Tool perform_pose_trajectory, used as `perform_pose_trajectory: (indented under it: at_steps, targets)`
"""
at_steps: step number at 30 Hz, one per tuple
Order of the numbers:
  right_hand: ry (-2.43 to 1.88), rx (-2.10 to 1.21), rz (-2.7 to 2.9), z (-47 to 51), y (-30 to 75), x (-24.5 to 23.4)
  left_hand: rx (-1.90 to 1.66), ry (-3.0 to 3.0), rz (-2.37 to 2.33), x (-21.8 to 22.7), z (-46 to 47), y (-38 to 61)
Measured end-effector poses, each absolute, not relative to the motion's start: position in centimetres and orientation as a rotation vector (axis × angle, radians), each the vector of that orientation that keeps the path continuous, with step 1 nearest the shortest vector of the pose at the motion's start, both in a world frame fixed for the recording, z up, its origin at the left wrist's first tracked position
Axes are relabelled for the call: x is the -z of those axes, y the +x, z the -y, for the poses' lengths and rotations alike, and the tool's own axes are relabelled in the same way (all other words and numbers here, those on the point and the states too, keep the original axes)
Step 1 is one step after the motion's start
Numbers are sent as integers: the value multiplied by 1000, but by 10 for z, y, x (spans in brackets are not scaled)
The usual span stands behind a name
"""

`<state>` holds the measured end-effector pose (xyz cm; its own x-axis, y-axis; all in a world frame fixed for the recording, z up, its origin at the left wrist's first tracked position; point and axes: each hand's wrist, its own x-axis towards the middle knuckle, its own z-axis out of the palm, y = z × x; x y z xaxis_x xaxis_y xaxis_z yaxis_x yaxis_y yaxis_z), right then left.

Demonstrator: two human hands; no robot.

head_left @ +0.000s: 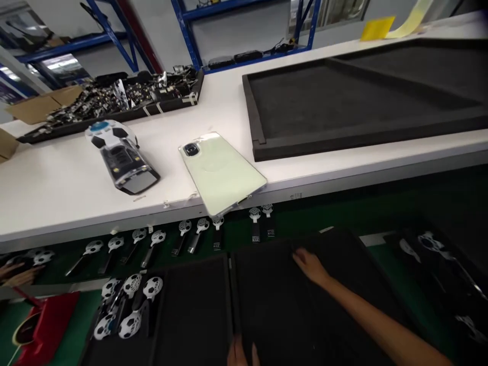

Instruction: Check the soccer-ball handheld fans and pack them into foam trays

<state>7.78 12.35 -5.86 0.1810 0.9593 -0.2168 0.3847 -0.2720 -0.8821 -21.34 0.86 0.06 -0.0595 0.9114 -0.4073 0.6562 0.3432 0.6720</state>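
Note:
My right hand is over the large black tray, fingers drawn together at its dark surface. Whatever they pinch, if anything, is too dark to make out. At the bottom edge of the view, my left hand is partly cut off. Its fingers and thumb straddle the tray's left rim and appear to grip it. Left of that rim lies another black tray section. Several handheld devices with football-patterned round heads are piled in the black tray at the lower left.
More football-headed devices lie in a row on the green surface under the white shelf. The shelf holds a pale green phone, one device, a parts tray and a large black tray. Another person's hand is at left, above a red bin.

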Motion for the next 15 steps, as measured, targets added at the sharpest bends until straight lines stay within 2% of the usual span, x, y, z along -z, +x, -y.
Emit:
perform_pose_trajectory:
  at_steps: [2,6,11,15]
  targets:
    - [-1802,-890,1210,-196,66,55,-604,1473,-1888,1,-52,-181]
    - [-1766,-1010,1043,-273,33,62,-951,1510,-1755,14,-172,-111]
    - [-1597,-1224,869,-276,54,69,-1108,1163,-1475,38,-264,-67]
    - [-944,-1731,543,-237,88,53,-1135,909,-1174,26,-246,-64]
